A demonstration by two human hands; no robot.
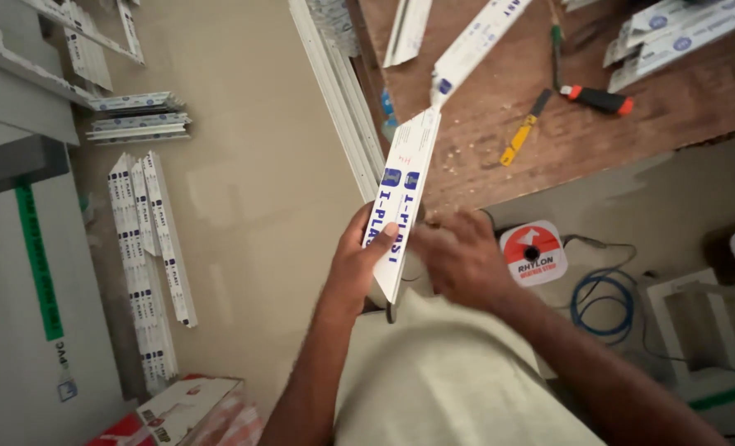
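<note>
From the head view, a short white plastic strip [400, 202] with blue print is held upright-tilted in front of the body, its upper end reaching the edge of the wooden desk [632, 116]. The left hand [353, 266] is wrapped round the strip's lower half, thumb on the printed face and fingers [381, 248] curled behind it, so the piece is clasped firmly; it seems to be held this way to keep it steady while the other hand works at it. The right hand [458, 258] is blurred just right of the strip, fingers bent and touching or very near its edge; whether anything is gripped there cannot be told.

On the desk, right of the strip's upper end, a yellow utility knife [523, 132] and a tool with an orange and black handle [599, 100] lie apart. A longer white strip [475, 45] lies above. Well left of the held strip, more white strips [149, 248] lie on the floor [252, 165]. Below the desk, a red and white round spool [533, 252] and a blue coiled cable [603, 301] rest.
</note>
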